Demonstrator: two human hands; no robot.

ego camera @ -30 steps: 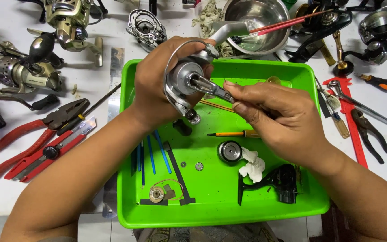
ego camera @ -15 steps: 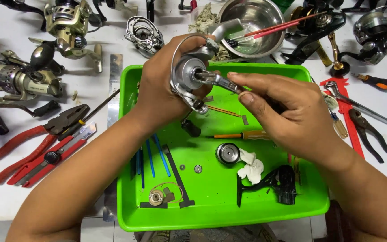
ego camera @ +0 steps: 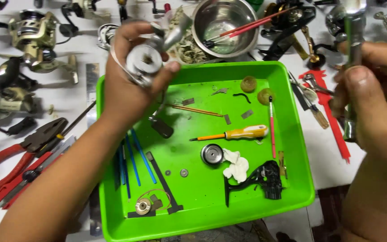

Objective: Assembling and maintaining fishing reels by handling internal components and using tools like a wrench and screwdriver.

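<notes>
Left hand (ego camera: 128, 89) holds the silver reel rotor (ego camera: 145, 62) up over the green tray (ego camera: 292, 148), fingers clamped around it; right hand (ego camera: 377, 98) is raised at the edge, fingers closed on what may be a metal shaft (ego camera: 354, 49), blurred; reel well stripped, parts and yellow-handled screwdriver (ego camera: 238, 133) in the tray; no packages or labels visible.

We take this for a reel repair bench: spinning reels (ego camera: 36, 38), red-handled pliers (ego camera: 19, 157), green parts tray (ego camera: 292, 134), screwdriver (ego camera: 236, 133).
</notes>
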